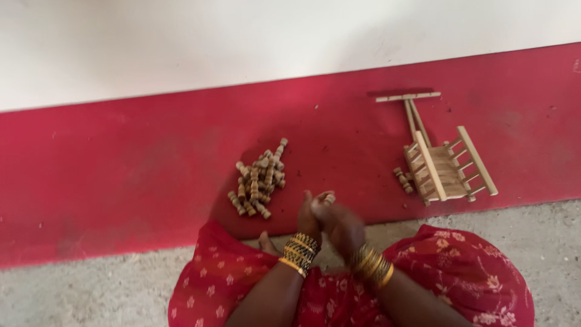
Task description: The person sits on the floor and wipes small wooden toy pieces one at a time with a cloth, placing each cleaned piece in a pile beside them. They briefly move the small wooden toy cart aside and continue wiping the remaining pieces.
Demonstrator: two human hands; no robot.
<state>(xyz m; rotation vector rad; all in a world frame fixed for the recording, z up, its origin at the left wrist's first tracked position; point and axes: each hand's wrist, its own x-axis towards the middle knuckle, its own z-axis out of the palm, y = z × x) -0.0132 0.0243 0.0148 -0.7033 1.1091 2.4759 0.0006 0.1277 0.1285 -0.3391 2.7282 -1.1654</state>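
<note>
Beside the pegs [258, 178], hands [327, 218] on a peg [328, 198].

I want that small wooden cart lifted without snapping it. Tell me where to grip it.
Grip the small wooden cart by its two long side rails, fingers pinching from above. The thin rungs and the long handle pole look frailer, so probably avoid those.

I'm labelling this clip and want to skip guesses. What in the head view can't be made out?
- Small wooden piece: pinched between both hands, mostly covered by fingers; shape unclear.
- Right hand: motion-blurred, so its grip is unclear.
- Left hand: seen edge-on, palm hidden.
- Pile of wooden pegs: pieces overlap and are too small to count.
- Wooden cart: its body hides most of the pieces beneath its left side.
- Person's arms and lap: cut off by the bottom edge.
</note>
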